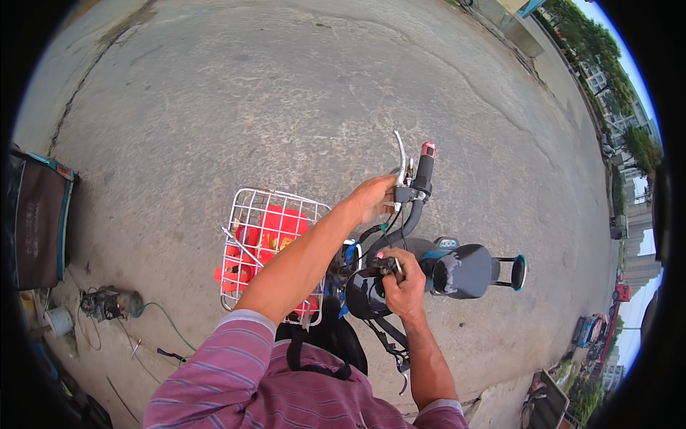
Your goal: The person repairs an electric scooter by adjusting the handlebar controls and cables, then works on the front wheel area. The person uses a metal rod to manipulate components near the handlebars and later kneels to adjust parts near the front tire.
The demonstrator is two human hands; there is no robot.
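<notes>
Handlebar (414, 207) points up-frame, left hand (371, 200) gripping its clamp, right hand (404, 282) pinching a small tool (382, 266).

so there's a red package (266, 247) sitting in the white wire basket (246, 207), just left of the left hand (371, 200) and partly under that forearm, with a bit of yellow on it. way off to the left of both hands, a dark panel sign (36, 222) with teal edging and faint red markings
</notes>
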